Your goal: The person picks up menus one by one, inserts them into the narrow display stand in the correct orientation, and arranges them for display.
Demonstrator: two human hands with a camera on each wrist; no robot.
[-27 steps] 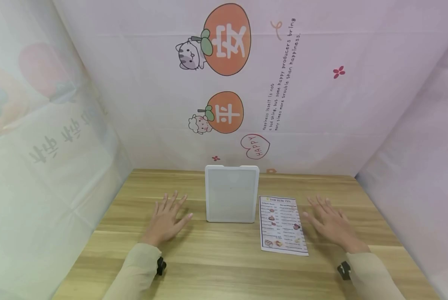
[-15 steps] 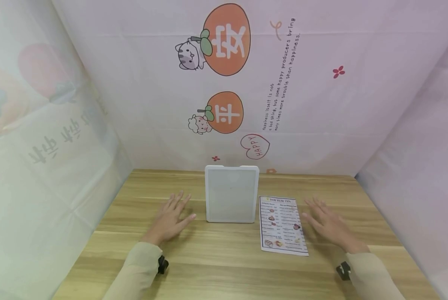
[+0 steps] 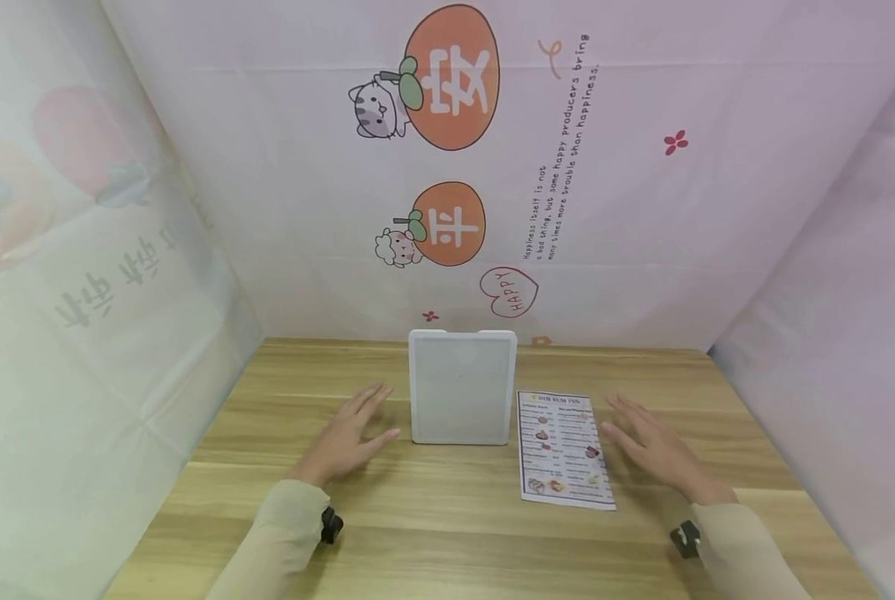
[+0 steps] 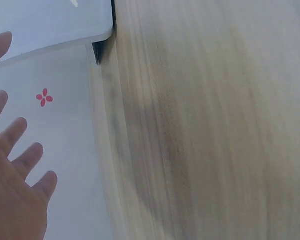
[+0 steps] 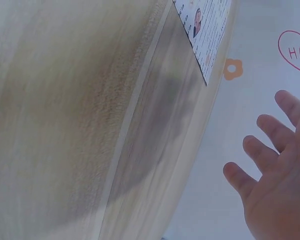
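A white rectangular board (image 3: pixel 462 387) lies on the wooden table (image 3: pixel 447 533), at the back middle. To its right lies a printed menu sheet (image 3: pixel 563 448). My left hand (image 3: pixel 350 436) hovers just left of the board, fingers straight and spread, holding nothing. My right hand (image 3: pixel 653 448) hovers just right of the menu, fingers straight, holding nothing. In the left wrist view my left hand (image 4: pixel 15 185) shows spread fingers, with the board's corner (image 4: pixel 50 22) at the top. In the right wrist view my right hand (image 5: pixel 275 180) is spread, with the menu (image 5: pixel 205 27) at the top.
Printed cloth walls (image 3: pixel 492 167) close in the table at the back and on both sides. Bare wood lies in front of the board and the menu. Pale sleeves (image 3: pixel 275 542) cover both forearms.
My left hand has moved right, closer to the board's left edge. My right hand has shifted slightly toward the menu. The board and menu have not moved.
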